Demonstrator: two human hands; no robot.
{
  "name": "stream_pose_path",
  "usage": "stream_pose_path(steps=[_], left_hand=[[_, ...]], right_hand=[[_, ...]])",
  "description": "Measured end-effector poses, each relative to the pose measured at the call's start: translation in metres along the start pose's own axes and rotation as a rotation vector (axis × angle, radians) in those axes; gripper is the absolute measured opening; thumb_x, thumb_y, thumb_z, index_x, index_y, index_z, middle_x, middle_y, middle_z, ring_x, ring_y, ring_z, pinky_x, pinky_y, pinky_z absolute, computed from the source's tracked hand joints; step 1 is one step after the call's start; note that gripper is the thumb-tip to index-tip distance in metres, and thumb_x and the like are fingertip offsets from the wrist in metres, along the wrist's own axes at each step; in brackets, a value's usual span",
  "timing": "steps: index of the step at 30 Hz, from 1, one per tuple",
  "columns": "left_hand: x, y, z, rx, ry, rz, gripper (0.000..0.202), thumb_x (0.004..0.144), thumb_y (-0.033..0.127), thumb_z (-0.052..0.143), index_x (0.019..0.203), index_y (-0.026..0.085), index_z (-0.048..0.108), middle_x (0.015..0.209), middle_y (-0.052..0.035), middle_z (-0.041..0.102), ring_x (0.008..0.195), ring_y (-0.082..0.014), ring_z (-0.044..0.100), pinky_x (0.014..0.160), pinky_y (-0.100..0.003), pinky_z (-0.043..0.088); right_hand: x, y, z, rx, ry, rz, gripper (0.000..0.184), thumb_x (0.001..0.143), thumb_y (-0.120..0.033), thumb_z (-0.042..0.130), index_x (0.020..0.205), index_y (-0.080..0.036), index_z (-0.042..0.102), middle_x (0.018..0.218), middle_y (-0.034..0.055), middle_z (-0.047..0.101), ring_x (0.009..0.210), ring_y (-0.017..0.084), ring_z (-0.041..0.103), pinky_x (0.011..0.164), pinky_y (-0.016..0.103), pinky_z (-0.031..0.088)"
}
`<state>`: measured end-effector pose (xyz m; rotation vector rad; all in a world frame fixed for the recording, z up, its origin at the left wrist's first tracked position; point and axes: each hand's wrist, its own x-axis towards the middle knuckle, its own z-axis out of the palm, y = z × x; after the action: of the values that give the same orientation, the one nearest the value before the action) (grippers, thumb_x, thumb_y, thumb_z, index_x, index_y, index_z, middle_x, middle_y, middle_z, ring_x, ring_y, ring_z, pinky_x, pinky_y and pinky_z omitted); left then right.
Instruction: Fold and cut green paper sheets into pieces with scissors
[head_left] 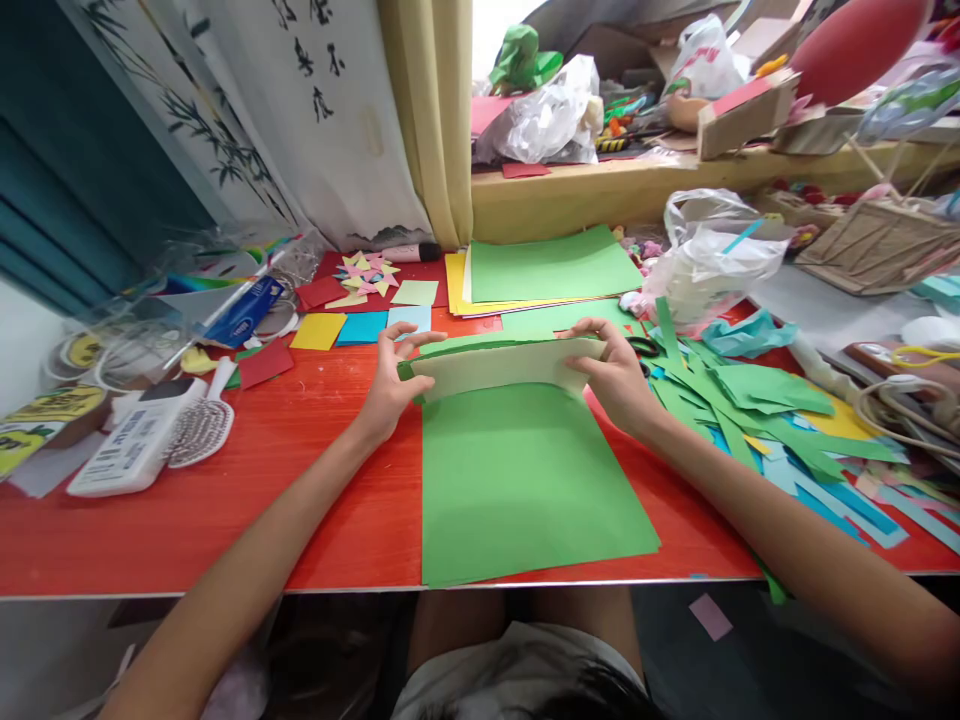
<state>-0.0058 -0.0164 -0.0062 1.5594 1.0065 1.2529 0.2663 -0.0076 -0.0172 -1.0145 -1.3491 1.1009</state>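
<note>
A large sheet of green paper (529, 490) lies before me, its near edge at the table's front edge. At its far end stands a raised, bent band with a pale face (502, 368) towards me and green along the top. My left hand (391, 385) pinches the band's left end between thumb and fingers. On the other end, my right hand (611, 372) grips it the same way, fingers curled over the top. Whether band and sheet are one piece I cannot tell. Scissors (643, 347) lie partly hidden beside my right hand.
Green and blue paper scraps (772, 410) cover the table's right side. A paper stack (555, 262) lies behind my hands, with coloured squares (362, 328) to its left. A hairbrush (201, 425) and a white box (135, 440) are at left. A plastic bag (712, 265) stands back right.
</note>
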Motion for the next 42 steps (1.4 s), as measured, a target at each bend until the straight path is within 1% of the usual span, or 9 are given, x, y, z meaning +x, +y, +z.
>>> stream_pose_path(steps=[4,8,12,17,22,25,31,36,42], left_hand=[[-0.001,-0.006,0.002,-0.019,0.004,-0.009,0.061,0.064,0.016,0.057,0.116,0.028,0.027,0.12,-0.0064,0.054,0.097,-0.017,0.055,0.072,-0.026,0.046],[-0.002,-0.007,0.003,-0.023,0.006,-0.071,0.069,0.062,0.013,0.055,0.122,0.03,0.027,0.118,-0.0045,0.053,0.088,-0.0155,0.057,0.064,-0.024,0.045],[-0.002,-0.004,0.004,-0.004,0.014,-0.096,0.058,0.064,0.016,0.055,0.118,0.028,0.037,0.113,-0.0031,0.056,0.09,-0.0159,0.056,0.066,-0.023,0.044],[-0.001,-0.004,0.005,-0.044,0.0,-0.148,0.046,0.063,0.022,0.061,0.108,0.025,0.049,0.106,-0.0013,0.057,0.088,-0.016,0.056,0.07,-0.024,0.045],[-0.001,-0.005,0.003,-0.116,-0.001,-0.201,0.034,0.065,0.019,0.06,0.098,0.023,0.055,0.09,0.0013,0.06,0.076,-0.0134,0.054,0.063,-0.022,0.041],[-0.001,-0.004,0.002,-0.128,-0.001,-0.235,0.033,0.064,0.017,0.06,0.096,0.023,0.057,0.082,0.0019,0.06,0.073,-0.0137,0.054,0.062,-0.023,0.041],[0.0,-0.003,0.0,-0.063,0.024,-0.221,0.034,0.061,0.016,0.054,0.094,0.023,0.06,0.084,0.0011,0.061,0.072,-0.0148,0.052,0.058,-0.023,0.039],[-0.002,-0.005,0.001,-0.127,0.012,-0.258,0.033,0.061,0.014,0.053,0.092,0.022,0.062,0.082,0.001,0.062,0.074,-0.0151,0.054,0.059,-0.024,0.041],[-0.002,-0.005,0.003,-0.128,0.032,-0.265,0.035,0.059,0.009,0.053,0.09,0.021,0.062,0.076,0.0026,0.06,0.071,-0.0129,0.053,0.058,-0.022,0.04]], right_hand=[[0.002,0.006,-0.002,-0.024,-0.04,0.072,0.045,0.065,-0.02,0.054,0.108,-0.029,0.043,0.104,-0.001,0.057,0.08,0.017,0.056,0.067,0.028,0.045],[0.003,0.012,-0.004,-0.031,-0.051,0.096,0.047,0.063,-0.017,0.051,0.108,-0.029,0.046,0.103,-0.0008,0.057,0.086,0.018,0.055,0.069,0.028,0.045],[0.002,0.011,-0.002,0.017,-0.057,0.064,0.043,0.065,-0.016,0.053,0.105,-0.028,0.047,0.105,-0.0012,0.055,0.089,0.017,0.055,0.069,0.026,0.044],[0.002,0.01,0.0,-0.008,-0.079,0.078,0.042,0.067,-0.017,0.052,0.108,-0.025,0.047,0.102,0.0,0.059,0.092,0.018,0.056,0.073,0.03,0.045],[0.0,0.014,0.001,0.016,-0.073,0.078,0.042,0.067,-0.014,0.052,0.108,-0.023,0.052,0.104,0.0,0.061,0.094,0.018,0.056,0.075,0.03,0.044],[-0.001,0.015,0.001,0.03,-0.081,0.093,0.039,0.068,-0.013,0.053,0.106,-0.022,0.055,0.106,0.0008,0.062,0.094,0.018,0.057,0.08,0.031,0.043],[0.001,0.013,0.001,0.045,-0.109,0.081,0.041,0.069,-0.014,0.054,0.109,-0.022,0.055,0.112,0.0015,0.062,0.099,0.019,0.057,0.083,0.033,0.044],[0.004,0.014,0.0,0.047,-0.174,0.109,0.043,0.069,-0.018,0.055,0.112,-0.022,0.054,0.112,0.0021,0.063,0.099,0.02,0.059,0.084,0.034,0.046],[0.002,0.017,0.0,0.068,-0.187,0.148,0.046,0.07,-0.017,0.058,0.115,-0.023,0.056,0.111,0.0026,0.064,0.096,0.02,0.06,0.085,0.036,0.046]])
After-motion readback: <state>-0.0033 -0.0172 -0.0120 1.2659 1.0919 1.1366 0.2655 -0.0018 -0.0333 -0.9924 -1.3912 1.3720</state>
